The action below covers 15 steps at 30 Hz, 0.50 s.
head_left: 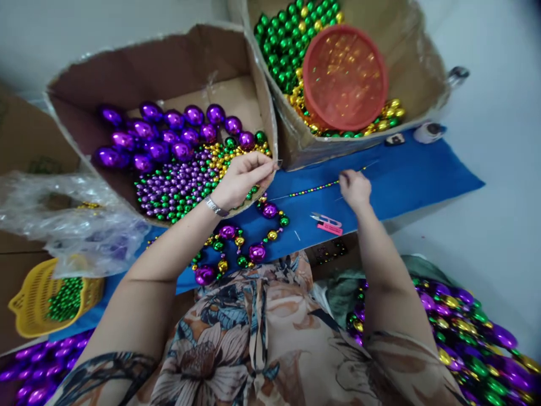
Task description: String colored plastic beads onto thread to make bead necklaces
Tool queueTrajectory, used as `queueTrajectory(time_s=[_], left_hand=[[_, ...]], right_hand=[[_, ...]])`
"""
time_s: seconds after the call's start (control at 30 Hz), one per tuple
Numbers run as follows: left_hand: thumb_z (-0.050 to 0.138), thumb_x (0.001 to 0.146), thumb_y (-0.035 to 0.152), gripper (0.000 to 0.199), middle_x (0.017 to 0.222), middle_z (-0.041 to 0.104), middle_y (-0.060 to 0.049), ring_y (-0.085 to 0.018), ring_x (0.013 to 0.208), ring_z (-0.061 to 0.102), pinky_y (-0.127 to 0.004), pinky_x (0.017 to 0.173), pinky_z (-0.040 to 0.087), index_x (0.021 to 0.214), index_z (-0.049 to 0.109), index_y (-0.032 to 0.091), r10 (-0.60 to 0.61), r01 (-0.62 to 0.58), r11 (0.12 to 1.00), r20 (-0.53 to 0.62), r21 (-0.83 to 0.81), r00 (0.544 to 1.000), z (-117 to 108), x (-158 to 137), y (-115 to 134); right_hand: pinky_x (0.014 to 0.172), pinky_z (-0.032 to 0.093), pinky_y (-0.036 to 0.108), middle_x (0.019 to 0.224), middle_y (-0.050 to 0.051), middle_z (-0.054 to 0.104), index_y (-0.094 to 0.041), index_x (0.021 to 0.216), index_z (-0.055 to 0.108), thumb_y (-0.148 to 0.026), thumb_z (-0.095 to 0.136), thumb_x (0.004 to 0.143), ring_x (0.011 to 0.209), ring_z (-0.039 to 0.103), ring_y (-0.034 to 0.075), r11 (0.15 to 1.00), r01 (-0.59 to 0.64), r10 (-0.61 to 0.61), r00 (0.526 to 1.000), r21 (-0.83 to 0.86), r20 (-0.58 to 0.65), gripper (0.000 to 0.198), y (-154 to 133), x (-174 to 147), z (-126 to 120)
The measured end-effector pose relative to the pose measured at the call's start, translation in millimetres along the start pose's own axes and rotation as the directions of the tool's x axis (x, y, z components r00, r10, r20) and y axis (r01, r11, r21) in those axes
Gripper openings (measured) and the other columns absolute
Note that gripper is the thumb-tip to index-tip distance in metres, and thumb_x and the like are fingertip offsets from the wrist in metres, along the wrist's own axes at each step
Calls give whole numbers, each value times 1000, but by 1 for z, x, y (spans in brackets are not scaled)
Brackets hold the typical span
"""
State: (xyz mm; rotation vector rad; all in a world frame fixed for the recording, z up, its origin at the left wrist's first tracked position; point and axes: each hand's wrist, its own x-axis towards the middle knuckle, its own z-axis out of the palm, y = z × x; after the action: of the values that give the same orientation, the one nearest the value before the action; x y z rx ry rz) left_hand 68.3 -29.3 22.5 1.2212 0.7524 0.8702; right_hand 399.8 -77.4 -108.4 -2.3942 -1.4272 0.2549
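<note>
My right hand (355, 190) is closed in a pinch on a thin string of small beads (315, 189) in purple, green and gold. The thin end of that string sticks out past my fingers to the upper right. My left hand (250, 176) is raised at the near right corner of the purple-bead box, thumb and fingers pinched together. A fine pale bit shows at its fingertips, too small to name. Below it, a garland of large beads (257, 252) lies along the cloth edge. Pink-handled thread snips (326, 219) and a pink lighter (329, 228) lie between my arms.
A cardboard box (147, 62) holds purple, green and gold beads. Beside it, another box (304, 149) holds green and gold beads and a red bowl (345, 76). Blue cloth (422, 175) covers the table. A yellow basket (31, 304) stands left; finished-looking strands (477, 338) lie lower right.
</note>
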Motion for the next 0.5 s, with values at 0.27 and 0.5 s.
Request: queueTrajectory(time_s=[0.27, 0.5], left_hand=[[79, 72, 33, 20, 62, 55, 0, -6, 48, 40, -20, 44, 33, 75, 68, 17, -15, 14, 1000, -30, -17, 999, -5, -20, 7], [82, 68, 29, 22, 69, 59, 0, -4, 48, 41, -18, 44, 34, 76, 67, 15, -124, 108, 979, -86, -170, 989, 8, -44, 30]], right_hand=[[74, 44, 31, 125, 18, 53, -24, 140, 48, -20, 28, 96, 91, 59, 21, 934, -104, 117, 993, -342, 18, 48, 8, 34, 1], [75, 42, 32, 127, 22, 53, -16, 126, 60, -19, 29, 98, 103, 57, 25, 903, -52, 103, 990, -426, 99, 42, 46, 64, -19]])
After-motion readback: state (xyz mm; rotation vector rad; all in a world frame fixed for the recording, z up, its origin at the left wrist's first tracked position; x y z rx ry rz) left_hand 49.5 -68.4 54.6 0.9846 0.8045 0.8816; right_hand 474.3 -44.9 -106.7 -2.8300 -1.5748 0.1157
